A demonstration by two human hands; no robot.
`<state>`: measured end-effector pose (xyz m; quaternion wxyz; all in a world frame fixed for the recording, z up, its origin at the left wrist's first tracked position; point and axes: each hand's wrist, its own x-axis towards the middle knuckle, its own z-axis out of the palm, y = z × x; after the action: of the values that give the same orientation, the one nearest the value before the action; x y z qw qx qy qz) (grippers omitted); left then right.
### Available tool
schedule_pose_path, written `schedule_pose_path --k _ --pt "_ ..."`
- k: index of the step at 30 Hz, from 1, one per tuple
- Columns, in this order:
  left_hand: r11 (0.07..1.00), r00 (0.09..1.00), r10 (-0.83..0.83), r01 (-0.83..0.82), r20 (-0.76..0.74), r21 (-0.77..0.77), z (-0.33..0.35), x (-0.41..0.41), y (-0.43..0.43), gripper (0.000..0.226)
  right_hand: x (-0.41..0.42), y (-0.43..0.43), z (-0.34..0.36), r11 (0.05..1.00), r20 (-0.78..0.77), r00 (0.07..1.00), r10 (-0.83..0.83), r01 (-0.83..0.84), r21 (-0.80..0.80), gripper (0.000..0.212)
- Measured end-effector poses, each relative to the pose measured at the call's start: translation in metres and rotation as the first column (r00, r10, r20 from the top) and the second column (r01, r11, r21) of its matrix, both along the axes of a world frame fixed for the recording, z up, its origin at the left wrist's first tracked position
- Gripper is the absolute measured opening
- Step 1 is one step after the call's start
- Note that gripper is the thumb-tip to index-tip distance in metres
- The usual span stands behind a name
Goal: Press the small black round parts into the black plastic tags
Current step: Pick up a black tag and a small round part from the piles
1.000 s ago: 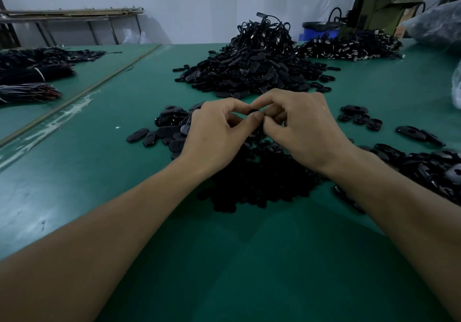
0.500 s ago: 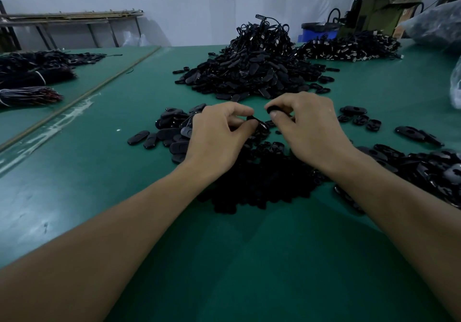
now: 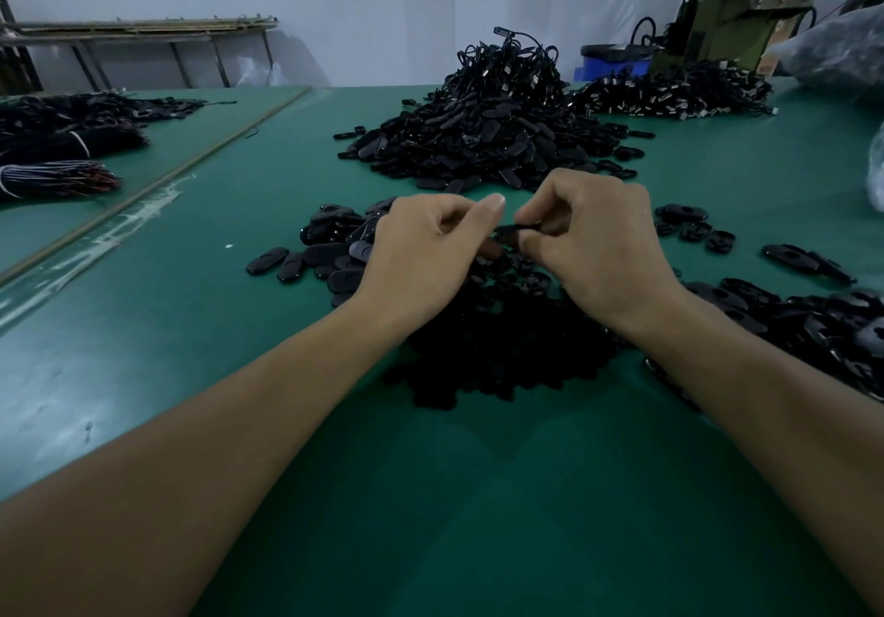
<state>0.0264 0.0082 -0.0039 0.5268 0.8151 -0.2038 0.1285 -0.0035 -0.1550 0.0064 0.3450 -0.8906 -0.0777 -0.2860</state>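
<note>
My left hand (image 3: 421,253) and my right hand (image 3: 593,243) meet above a dark heap of small black round parts (image 3: 502,344) on the green table (image 3: 430,497). Between the fingertips of both hands sits a black plastic tag (image 3: 509,232); my right thumb and forefinger pinch its right end, and my left thumb and fingers curl round its left end. Most of the tag is hidden by the fingers. Loose oval tags (image 3: 325,253) lie just left of my left hand.
A tall heap of black tags with cords (image 3: 483,128) rises behind my hands. More tags lie at the right (image 3: 813,320) and far right back (image 3: 669,90). Bundles of cords (image 3: 57,176) lie on the left table. A machine (image 3: 727,18) stands at the back right.
My hands parted briefly half a second ago and have come together again, both now holding one tag between them a little higher above the heap.
</note>
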Motion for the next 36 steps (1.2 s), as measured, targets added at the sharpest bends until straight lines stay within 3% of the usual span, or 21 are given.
schedule_pose_path --k 3,9,17,19,22,26,29,36 --pt "0.990 0.994 -0.059 0.047 -0.090 -0.131 0.001 0.001 0.000 0.006 -0.001 0.002 0.000 0.997 0.005 0.998 0.057 -0.058 0.044 0.014" --pt "0.989 0.988 -0.072 0.053 -0.138 -0.136 0.001 0.003 0.004 0.012 0.004 -0.004 -0.005 0.989 -0.057 0.990 0.127 -0.122 0.080 0.011" --pt "0.980 0.993 -0.073 0.054 -0.097 -0.193 -0.001 0.005 0.005 0.016 0.008 -0.009 -0.002 0.912 -0.085 0.973 0.213 -0.167 0.374 0.018" --pt "0.975 0.994 -0.056 0.033 -0.099 -0.218 -0.002 0.006 0.005 0.017 0.008 -0.010 -0.004 0.945 -0.057 0.989 0.136 -0.113 0.306 0.013" --pt "0.967 0.993 0.027 -0.055 -0.112 -0.250 -0.003 0.011 0.008 0.018 0.005 -0.007 -0.004 0.997 -0.064 0.995 0.074 -0.072 0.032 0.003" --pt "0.957 0.991 0.083 -0.108 -0.105 -0.270 -0.003 0.013 0.009 0.020 0.004 0.000 -0.003 0.924 -0.250 0.965 0.080 -0.166 -0.345 0.018" --pt "0.959 0.990 0.097 -0.120 -0.100 -0.258 -0.003 0.011 0.008 0.020 0.003 0.003 0.001 0.904 -0.325 0.942 0.081 -0.207 -0.375 0.016" --pt "0.967 0.992 0.097 -0.113 -0.081 -0.228 -0.003 0.011 0.008 0.018 0.004 0.006 -0.003 0.909 -0.327 0.940 0.097 -0.217 -0.355 0.005"
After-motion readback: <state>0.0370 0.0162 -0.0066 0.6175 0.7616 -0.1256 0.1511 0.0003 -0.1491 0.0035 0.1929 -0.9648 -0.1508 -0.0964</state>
